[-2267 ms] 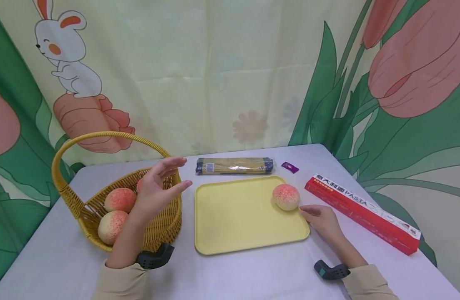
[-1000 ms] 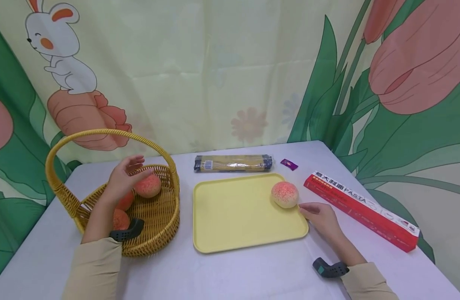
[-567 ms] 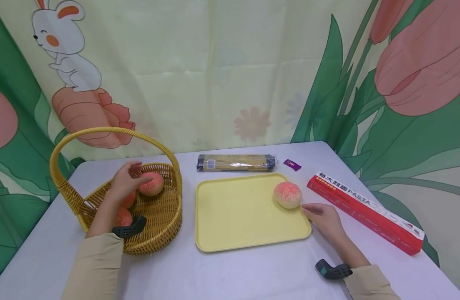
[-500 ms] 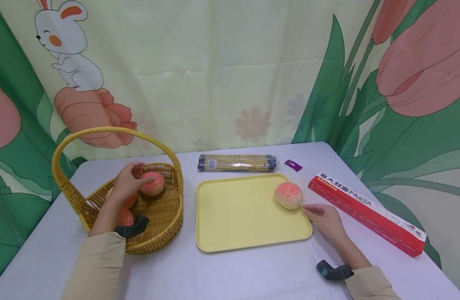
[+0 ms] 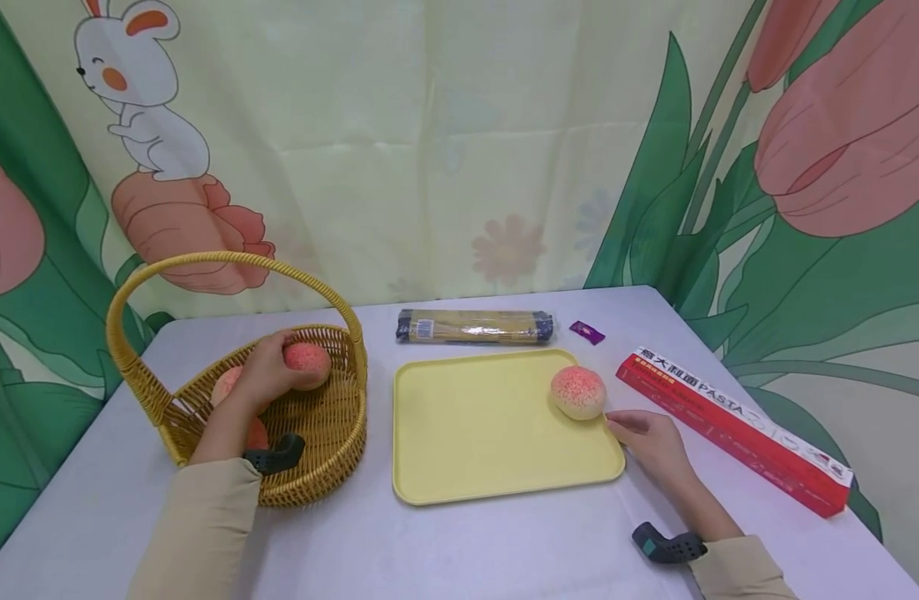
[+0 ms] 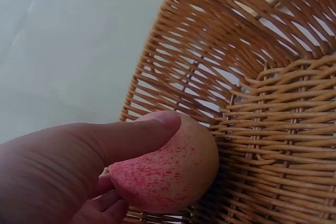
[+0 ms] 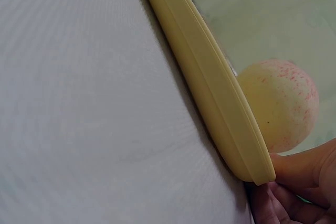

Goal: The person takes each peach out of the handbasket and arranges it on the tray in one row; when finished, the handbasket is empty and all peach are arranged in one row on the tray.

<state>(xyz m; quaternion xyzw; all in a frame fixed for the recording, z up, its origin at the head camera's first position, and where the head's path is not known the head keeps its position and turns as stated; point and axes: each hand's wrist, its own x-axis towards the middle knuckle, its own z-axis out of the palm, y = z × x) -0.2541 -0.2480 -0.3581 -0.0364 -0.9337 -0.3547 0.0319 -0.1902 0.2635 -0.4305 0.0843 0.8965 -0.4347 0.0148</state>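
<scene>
Left hand grips a peach in the basket; right hand pinches the tray's rim

The person's left hand [image 5: 267, 375] reaches down into a golden-brown woven wicker basket [image 5: 320, 487] with a tall arched handle. It grasps a round pink-and-cream speckled peach [image 5: 309, 367] near the far end of the basket. In the left wrist view the thumb stretches across the peach, while the other fingers bend in at its lower side. Whether the peach touches the basket floor cannot be told. More peaches [image 5: 257, 435] lie in the basket, partly hidden by the forearm.

The right hand [image 5: 650, 437] comes in from the near right, forearm angled inward. It pinches the right rim of a flat yellow rectangular tray [image 5: 466, 433], thumb above and fingers lower at the edge. Just beside its fingertips, a rounded pink-topped cream peach [image 5: 577, 392] sits on the tray near its right edge.

A long red-and-white pasta box [image 5: 736, 433] lies slantwise to the right of that hand. Both wrists carry dark bands [image 5: 667, 543], just ahead of beige sleeves [image 5: 197, 525].
</scene>
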